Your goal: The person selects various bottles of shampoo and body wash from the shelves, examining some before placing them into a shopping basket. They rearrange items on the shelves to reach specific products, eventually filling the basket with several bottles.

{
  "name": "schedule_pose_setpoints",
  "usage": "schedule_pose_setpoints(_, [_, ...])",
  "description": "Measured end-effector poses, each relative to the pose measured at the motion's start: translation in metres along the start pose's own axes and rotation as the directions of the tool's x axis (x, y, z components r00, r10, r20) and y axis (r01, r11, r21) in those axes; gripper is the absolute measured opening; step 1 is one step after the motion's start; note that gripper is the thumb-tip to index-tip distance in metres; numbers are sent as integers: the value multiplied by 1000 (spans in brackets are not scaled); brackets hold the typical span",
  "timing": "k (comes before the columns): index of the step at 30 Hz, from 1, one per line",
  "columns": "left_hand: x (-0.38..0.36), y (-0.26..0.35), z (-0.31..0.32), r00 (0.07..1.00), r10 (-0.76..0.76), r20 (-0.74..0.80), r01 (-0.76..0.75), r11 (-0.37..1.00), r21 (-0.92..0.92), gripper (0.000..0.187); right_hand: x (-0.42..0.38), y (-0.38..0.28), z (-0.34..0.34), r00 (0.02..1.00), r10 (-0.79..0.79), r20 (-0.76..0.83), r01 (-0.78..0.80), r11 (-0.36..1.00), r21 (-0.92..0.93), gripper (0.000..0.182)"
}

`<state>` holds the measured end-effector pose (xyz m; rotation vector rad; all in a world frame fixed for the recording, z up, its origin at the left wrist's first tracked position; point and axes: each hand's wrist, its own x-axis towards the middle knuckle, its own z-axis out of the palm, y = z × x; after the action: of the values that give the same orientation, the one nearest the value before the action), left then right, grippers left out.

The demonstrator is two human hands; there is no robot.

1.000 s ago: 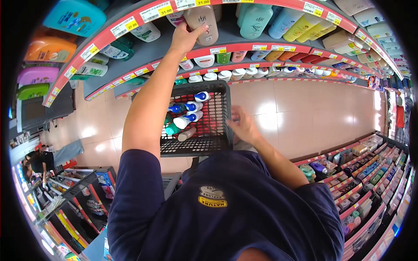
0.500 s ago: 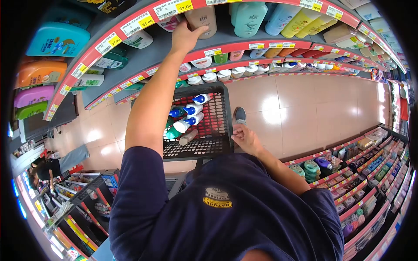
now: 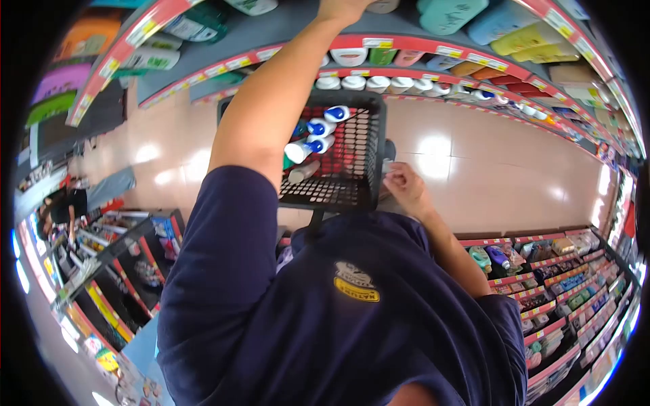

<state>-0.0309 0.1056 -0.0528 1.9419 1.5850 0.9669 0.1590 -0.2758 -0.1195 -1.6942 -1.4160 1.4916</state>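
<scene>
My left hand (image 3: 342, 9) reaches up to the shelf and is cut by the top edge of the view. Its thumb lies against a brown bottle (image 3: 384, 6), of which only the lower part shows; the other fingers are out of sight. Below my left forearm is a black shopping basket (image 3: 380, 149) with a grid floor, holding several white bottles with blue tops (image 3: 320, 127) and a small beige bottle (image 3: 305, 172). My right hand (image 3: 406, 188) hangs just right of the basket, its fingers loosely curled, with nothing visible in them.
A teal bottle (image 3: 452, 15) and yellow bottles (image 3: 527, 39) stand right of the brown one. Lower shelf edges (image 3: 433, 49) run along behind the basket. Low display shelves (image 3: 562, 284) stand at the right. Another person (image 3: 68, 206) is at the far left.
The view has tilted down and turned slightly, so the shelf slides up and right. My left hand keeps its place at the brown bottle. My right hand stays curled beside the basket.
</scene>
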Motion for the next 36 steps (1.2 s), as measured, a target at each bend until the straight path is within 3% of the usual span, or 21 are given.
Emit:
schedule_pose_setpoints(2, [-3, -7, 1, 1000, 22, 10, -21, 999, -38, 56, 1, -2, -1, 1000, 12, 6, -12, 1000, -26, 39])
schedule_pose_setpoints(4, [-3, -34, 6, 955, -184, 232, 135, 968, 212, 59, 0, -3, 1, 998, 52, 29, -51, 997, -53, 37])
schedule_pose_setpoints(6, [-16, -50, 6, 955, -178, 236, 117, 961, 251, 52, 1, -1, 4, 998, 44, 49, -42, 998, -45, 38])
schedule_pose_setpoints(9, [-104, -12, -41, 984, 161, -81, -159, 987, 32, 26, 2, -2, 15, 997, 16, 76, -13, 999, -47, 38])
schedule_pose_setpoints(12, [-213, -23, -66, 941, 86, 327, -135, 982, 131, 15, -1, -11, 19, 993, 46, 109, -42, 998, -36, 38])
schedule_pose_setpoints(13, [-257, -43, -65, 917, 227, 329, -258, 965, 52, 26, -1, -14, 20, 991, 63, 117, -60, 998, -30, 38])
schedule_pose_setpoints(14, [-302, -53, -70, 856, 90, 509, -240, 941, 238, 33, -2, -15, 21, 990, 57, 128, -54, 998, -32, 38])
schedule_pose_setpoints(17, [-403, -89, -74, 726, -171, 666, -190, 881, 434, 45, -4, -10, 28, 986, 57, 157, -48, 997, -62, 38])
schedule_pose_setpoints(20, [-423, -89, -79, 727, -317, 609, -85, 839, 538, 44, -5, -10, 34, 983, 75, 169, -54, 990, -127, 38])
schedule_pose_setpoints(23, [-431, -114, -68, 711, -402, 577, -110, 747, 656, 44, -7, -17, 40, 979, 69, 192, -36, 985, -170, 39])
schedule_pose_setpoints(25, [-435, -115, -68, 741, -366, 564, -136, 740, 659, 38, -6, -16, 44, 980, 55, 192, -19, 983, -182, 39])
schedule_pose_setpoints(29, [-446, -139, -52, 685, -466, 561, -65, 727, 684, 29, -10, -24, 51, 986, 8, 165, 19, 987, -159, 38])
schedule_pose_setpoints(36, [-436, -150, -58, 716, -399, 572, -52, 787, 614, 23, -17, -29, 56, 972, 50, 228, 5, 972, -235, 41])
